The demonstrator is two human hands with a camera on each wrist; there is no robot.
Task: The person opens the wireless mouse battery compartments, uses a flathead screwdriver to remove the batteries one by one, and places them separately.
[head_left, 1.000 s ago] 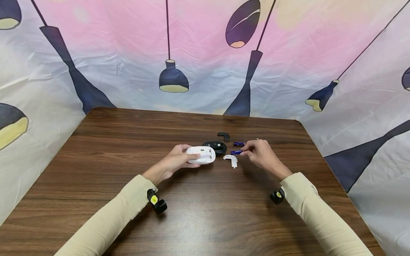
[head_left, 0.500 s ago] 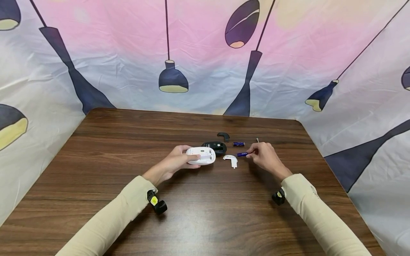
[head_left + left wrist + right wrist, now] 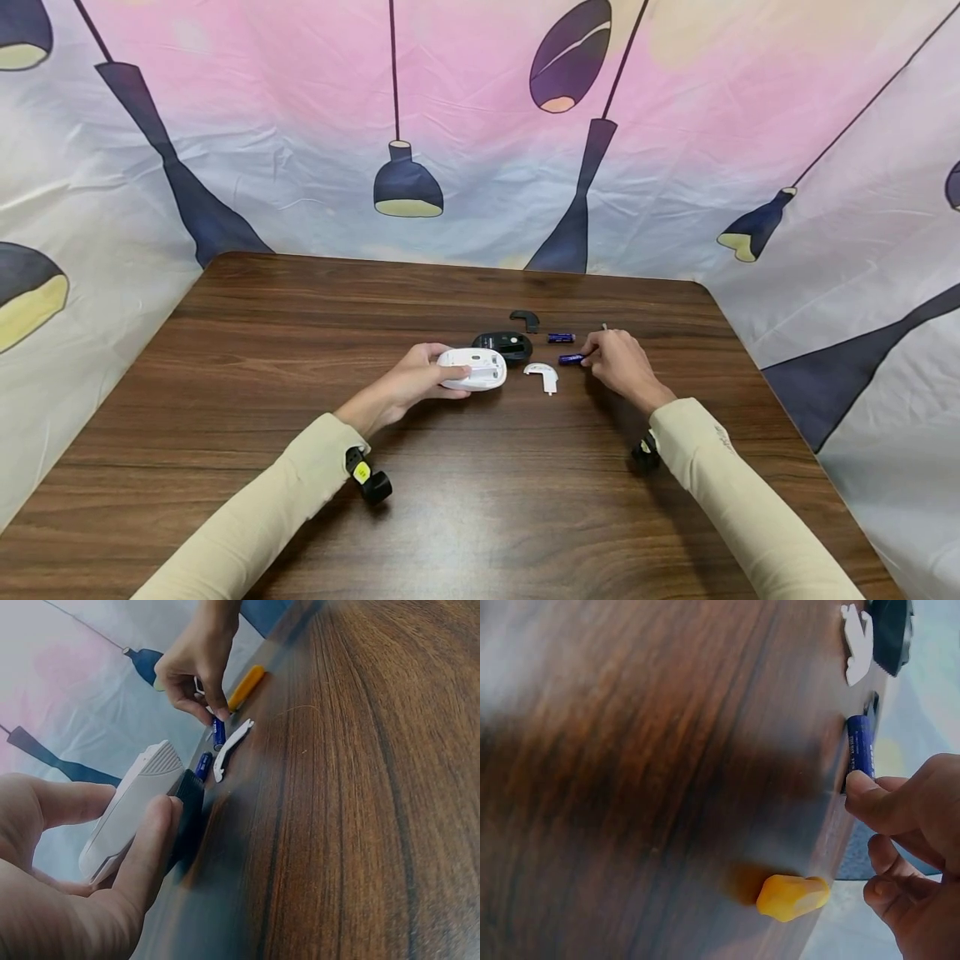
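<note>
In the head view my left hand (image 3: 405, 379) holds a white computer mouse (image 3: 459, 359), its underside turned up and its battery compartment uncovered. The left wrist view shows thumb and fingers on opposite sides of that mouse. My right hand (image 3: 621, 367) pinches one end of a blue battery (image 3: 860, 739) between thumb and finger, low by the tabletop. Another blue battery (image 3: 560, 338) lies just behind it. Left of the held battery rests the white battery cover (image 3: 545, 373). A black mouse (image 3: 491, 340), also underside up with an uncovered compartment, sits behind the white one.
A black battery cover (image 3: 528, 318) lies at the back. Near my right hand is a tool with an orange handle (image 3: 246, 688); its thin metal tip (image 3: 604, 326) shows past the fingers. The wooden table (image 3: 465, 517) ends at a printed cloth backdrop (image 3: 300, 167).
My right hand has drawn the pinched battery slightly to the right, away from the white cover. My left hand and the white mouse have hardly moved.
</note>
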